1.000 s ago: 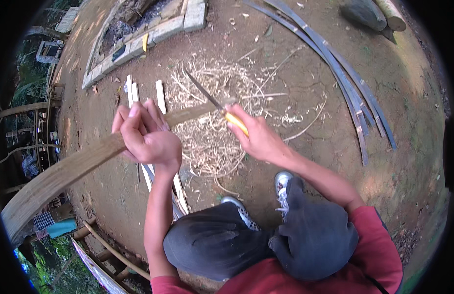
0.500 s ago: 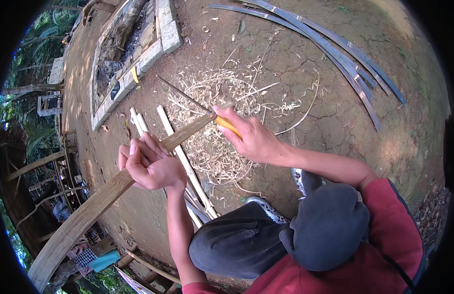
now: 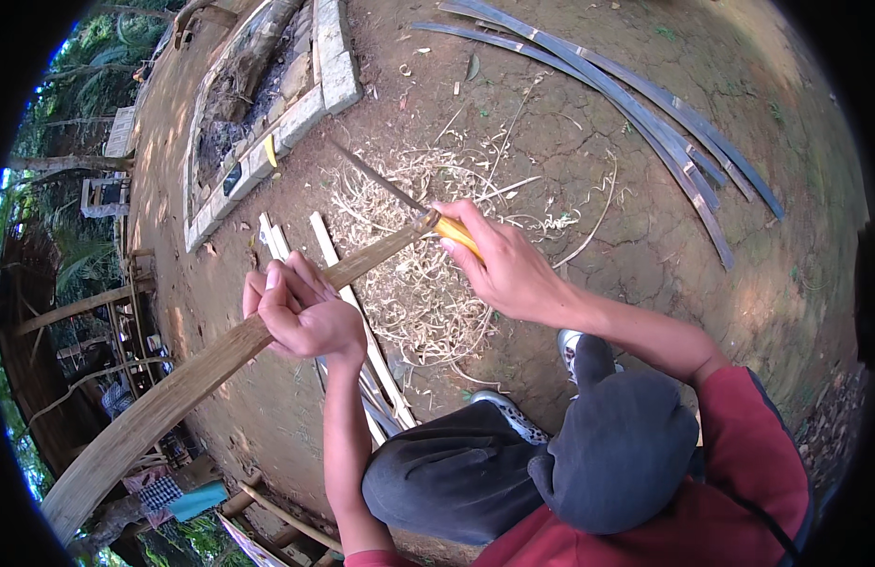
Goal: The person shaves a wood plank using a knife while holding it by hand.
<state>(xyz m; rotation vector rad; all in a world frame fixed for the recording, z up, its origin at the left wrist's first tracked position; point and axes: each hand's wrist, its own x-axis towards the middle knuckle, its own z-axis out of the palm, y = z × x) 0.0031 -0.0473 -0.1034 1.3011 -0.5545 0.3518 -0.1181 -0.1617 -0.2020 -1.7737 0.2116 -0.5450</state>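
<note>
A long split bamboo strip [image 3: 173, 392] runs slantwise from the lower left up to the middle. My left hand [image 3: 310, 317] is closed around it, palm turned up. In my right hand [image 3: 513, 269] is a knife [image 3: 456, 236] with a yellow-orange handle, gripped with the fingers wrapped round it. Its narrow dark blade [image 3: 373, 177] points to the upper left, and its base meets the strip close to the strip's far end. Beneath, a heap of pale curled shavings [image 3: 428, 302] covers the ground.
Pale slats [image 3: 348, 298] lie on the ground beside my left forearm. Several dark bamboo strips [image 3: 636, 104] rest at the upper right. A stone-edged fire pit [image 3: 258, 165] with logs is at upper left, a yellow object [image 3: 270, 151] on its rim. My bent knees are below.
The whole view has shifted slightly. My right hand and the knife have moved a little to the right along the strip's end, and the blade shows more of its flat side. Both grips stay closed.
</note>
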